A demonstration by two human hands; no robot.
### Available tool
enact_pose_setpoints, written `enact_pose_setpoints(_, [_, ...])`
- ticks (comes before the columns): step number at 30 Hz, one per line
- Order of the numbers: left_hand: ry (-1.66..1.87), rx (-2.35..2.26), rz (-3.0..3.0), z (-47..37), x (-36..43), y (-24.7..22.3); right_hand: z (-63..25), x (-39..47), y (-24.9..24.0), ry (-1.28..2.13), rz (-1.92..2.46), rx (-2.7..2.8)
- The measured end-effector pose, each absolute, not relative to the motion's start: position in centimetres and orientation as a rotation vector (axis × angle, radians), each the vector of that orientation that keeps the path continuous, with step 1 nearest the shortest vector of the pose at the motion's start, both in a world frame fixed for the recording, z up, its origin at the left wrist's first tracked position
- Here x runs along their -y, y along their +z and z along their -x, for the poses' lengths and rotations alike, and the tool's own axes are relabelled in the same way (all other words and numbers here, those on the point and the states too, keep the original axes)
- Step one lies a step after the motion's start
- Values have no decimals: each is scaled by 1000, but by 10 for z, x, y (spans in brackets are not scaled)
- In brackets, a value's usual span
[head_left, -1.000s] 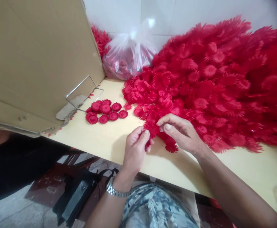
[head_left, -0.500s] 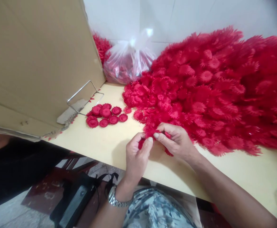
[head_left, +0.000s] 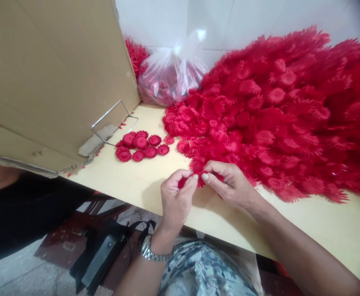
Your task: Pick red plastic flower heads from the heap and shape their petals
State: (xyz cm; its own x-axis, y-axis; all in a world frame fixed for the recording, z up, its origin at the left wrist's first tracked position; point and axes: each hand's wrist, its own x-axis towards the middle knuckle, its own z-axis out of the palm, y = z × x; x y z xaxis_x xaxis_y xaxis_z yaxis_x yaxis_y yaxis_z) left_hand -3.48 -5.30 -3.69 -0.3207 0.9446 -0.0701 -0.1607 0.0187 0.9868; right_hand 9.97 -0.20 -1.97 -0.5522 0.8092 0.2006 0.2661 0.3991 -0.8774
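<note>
My left hand (head_left: 176,199) and my right hand (head_left: 233,184) are close together over the front of the pale yellow table (head_left: 137,185). Each pinches red fringed pieces between thumb and fingers; the fingers hide part of them. Just behind my hands a big heap of red fringed discs (head_left: 275,119) spreads to the right. To the left lies a small group of darker red round pieces (head_left: 140,142), some overlapping.
A large cardboard panel (head_left: 53,74) stands at the left, with a bent metal wire frame (head_left: 109,114) at its foot. A clear plastic bag (head_left: 170,80) of red pieces leans by the wall. A person in black sits at the lower left.
The camera view has shifted slightly. My left hand has turned a little and its fingertips are slightly nearer the right hand's. Both hands still hold red pieces.
</note>
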Motion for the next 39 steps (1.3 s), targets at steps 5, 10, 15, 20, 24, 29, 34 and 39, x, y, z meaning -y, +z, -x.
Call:
enact_pose_setpoints(5, [1470, -1316, -845, 33, 53, -36, -98, 3, -23, 1226, 941, 1883])
enact_pose_setpoints(10, [1408, -1257, -805, 34, 55, -39, -97, 5, -23, 1147, 971, 1939])
enact_pose_setpoints(15, [1369, -1228, -832, 33, 57, -39, -96, 6, -22, 1089, 1018, 2010])
enact_pose_setpoints(20, [1361, -1239, -813, 32, 56, -39, -95, 5, -25, 1156, 985, 1984])
enact_pose_setpoints(24, [1395, -1237, -796, 33, 55, -41, -95, 7, -26, 1227, 922, 1961])
enact_pose_setpoints(29, [1422, -1189, -786, 31, 55, -41, -96, 8, -24, 1265, 833, 1961])
enact_pose_setpoints(34, [1456, -1135, -728, 28, 56, -41, -96, 9, -21, 1411, 776, 1900])
enact_pose_setpoints(39, [1413, -1144, -797, 31, 56, -44, -94, 10, -22, 1591, 714, 1721])
